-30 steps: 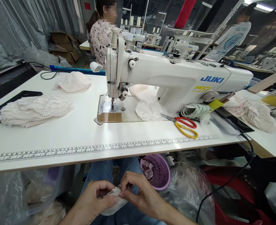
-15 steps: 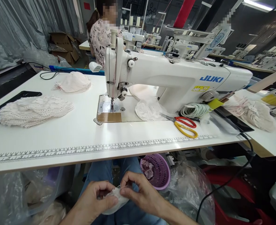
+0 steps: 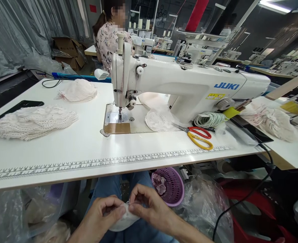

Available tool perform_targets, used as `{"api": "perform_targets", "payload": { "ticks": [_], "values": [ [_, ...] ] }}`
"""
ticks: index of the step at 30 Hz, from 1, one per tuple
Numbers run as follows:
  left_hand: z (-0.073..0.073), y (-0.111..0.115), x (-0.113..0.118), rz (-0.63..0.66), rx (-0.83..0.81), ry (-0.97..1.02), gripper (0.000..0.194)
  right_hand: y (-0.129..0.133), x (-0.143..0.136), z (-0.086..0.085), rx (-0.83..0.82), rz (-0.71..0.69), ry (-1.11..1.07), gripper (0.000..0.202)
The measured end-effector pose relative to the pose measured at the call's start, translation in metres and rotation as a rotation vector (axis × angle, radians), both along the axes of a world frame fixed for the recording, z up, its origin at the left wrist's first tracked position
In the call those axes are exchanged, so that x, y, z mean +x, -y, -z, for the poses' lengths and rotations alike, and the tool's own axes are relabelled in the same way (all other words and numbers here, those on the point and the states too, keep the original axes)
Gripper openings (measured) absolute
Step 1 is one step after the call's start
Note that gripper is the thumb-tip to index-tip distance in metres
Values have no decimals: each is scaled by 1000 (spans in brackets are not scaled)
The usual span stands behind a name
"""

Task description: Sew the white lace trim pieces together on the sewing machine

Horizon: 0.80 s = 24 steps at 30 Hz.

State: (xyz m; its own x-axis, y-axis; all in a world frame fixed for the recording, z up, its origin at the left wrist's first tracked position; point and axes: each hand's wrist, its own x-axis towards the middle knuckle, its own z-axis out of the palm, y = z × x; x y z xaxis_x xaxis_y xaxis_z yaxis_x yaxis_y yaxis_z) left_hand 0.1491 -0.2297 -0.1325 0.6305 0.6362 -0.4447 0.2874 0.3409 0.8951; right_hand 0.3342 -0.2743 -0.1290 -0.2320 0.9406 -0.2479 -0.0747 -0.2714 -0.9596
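Over my lap, below the table's front edge, a small piece of white lace fabric (image 3: 125, 222) is pinched between both hands. My left hand (image 3: 105, 216) grips it with thumb and fingers from the left. From the right, my right hand (image 3: 147, 206) pinches its upper edge, close to the left thumb. The fingers cover part of the fabric. Above them on the table stands a white sewing machine (image 3: 189, 76). A white lace piece (image 3: 159, 120) lies on its bed, right of the needle, with red-and-yellow-handled scissors (image 3: 199, 136) beside it.
A stack of lace pieces (image 3: 34, 123) and a pale fabric pile (image 3: 78, 90) lie on the left of the table (image 3: 88, 145). Under the table sits a purple basket (image 3: 175, 185) with scraps. A coil of pale cord (image 3: 208, 119) lies by the machine. A person (image 3: 110, 40) sits beyond.
My fingers have shifted slightly on the fabric, and the left thumb is a little nearer the right fingertips. The view has moved slightly; the things on the table stay put.
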Motion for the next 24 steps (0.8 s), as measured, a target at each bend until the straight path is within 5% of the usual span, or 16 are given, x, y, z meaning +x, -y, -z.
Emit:
{"api": "perform_targets", "payload": {
  "ticks": [5,14,19,24],
  "values": [
    [-7,-10,-7,51,153,-28,33,-7,11,-10,-78,-74,-120,25],
    [-13,-20,-6,30,-5,18,36,-11,29,-18,-176,-122,-226,46],
    [-13,-21,-3,176,235,-73,36,-15,15,-17,-138,-138,-105,49],
    [-20,-19,-4,88,348,-136,37,-20,1,-24,-143,-65,8,46]
  ]
}}
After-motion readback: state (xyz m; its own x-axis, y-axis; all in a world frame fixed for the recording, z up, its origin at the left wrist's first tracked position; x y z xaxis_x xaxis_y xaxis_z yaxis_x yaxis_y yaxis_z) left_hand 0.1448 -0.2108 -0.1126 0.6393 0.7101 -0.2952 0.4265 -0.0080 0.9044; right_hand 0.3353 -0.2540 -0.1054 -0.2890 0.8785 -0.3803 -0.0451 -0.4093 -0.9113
